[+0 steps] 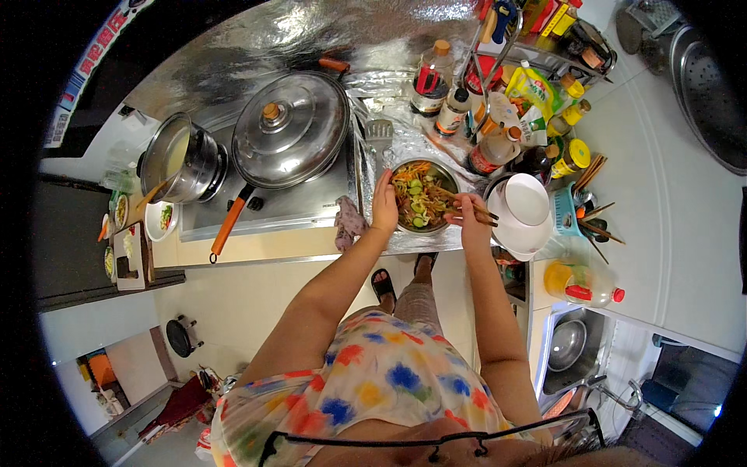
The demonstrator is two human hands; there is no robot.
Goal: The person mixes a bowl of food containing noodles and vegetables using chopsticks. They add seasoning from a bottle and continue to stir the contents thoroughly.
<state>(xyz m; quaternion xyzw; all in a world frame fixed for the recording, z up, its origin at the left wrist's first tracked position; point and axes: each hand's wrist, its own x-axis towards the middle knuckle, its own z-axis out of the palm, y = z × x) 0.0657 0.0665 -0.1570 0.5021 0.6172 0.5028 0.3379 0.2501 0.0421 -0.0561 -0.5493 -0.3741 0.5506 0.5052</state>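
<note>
In front of me on the foil-covered counter stands a metal bowl (439, 170) of mixed food (417, 195), with green slices and orange shreds among pale strands. My left hand (385, 204) rests against the bowl's left side, fingers along the rim. In my right hand (470, 217) is a pair of wooden chopsticks (480, 211), their tips in the food at the bowl's right side. Just right of that hand are stacked white bowls (527, 199). A slotted metal spatula (379, 133) lies behind the bowl.
A lidded wok (292, 128) sits on the gas stove (280, 217), its orange handle (227, 226) projecting over the front edge. Left of it stands a steel pot (201, 157). A cloth (349, 223) lies at the stove's right corner. Sauce bottles (495, 150) crowd the back right, beside a blue basket (565, 210).
</note>
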